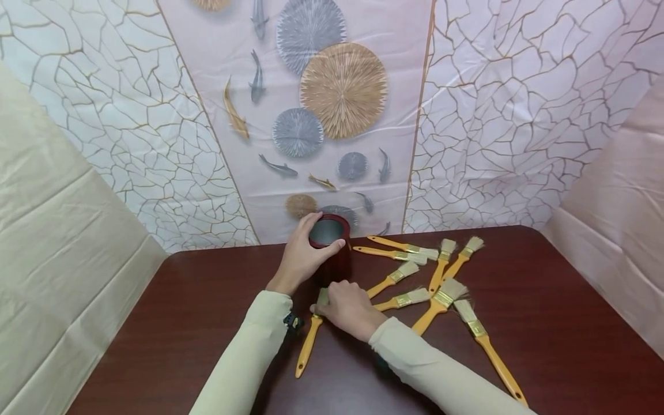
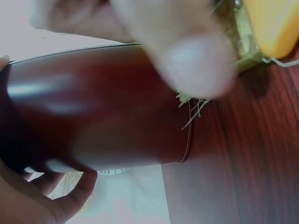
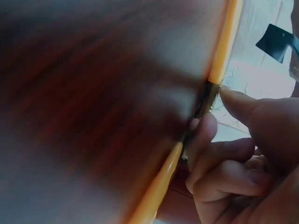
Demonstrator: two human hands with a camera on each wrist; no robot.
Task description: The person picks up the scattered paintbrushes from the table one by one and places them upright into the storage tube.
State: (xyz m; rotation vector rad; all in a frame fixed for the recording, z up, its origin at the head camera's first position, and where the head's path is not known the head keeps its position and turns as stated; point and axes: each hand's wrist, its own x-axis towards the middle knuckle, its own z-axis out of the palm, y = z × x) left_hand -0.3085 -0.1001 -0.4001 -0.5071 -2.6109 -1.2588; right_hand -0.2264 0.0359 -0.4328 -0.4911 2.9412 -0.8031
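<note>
A dark red cylindrical pot (image 1: 339,266) stands upright near the table's back edge. My left hand (image 1: 300,256) grips it around the upper side, thumb by the rim, and its curled fingers show in the left wrist view. Just in front of the pot lies a paintbrush (image 1: 308,347) with a yellow handle pointing toward me. My right hand (image 1: 349,308) pinches this brush near its metal band, partly covering the bristles. In the right wrist view, the thumb and fingertips (image 3: 205,126) meet at the metal band of a yellow-handled brush (image 3: 226,42).
Several more yellow-handled paintbrushes (image 1: 436,305) lie spread to the right of the pot, some overlapping. One brush (image 1: 493,354) lies nearer the front right. The dark red wooden table (image 1: 197,334) meets a patterned cloth backdrop (image 1: 467,144) behind.
</note>
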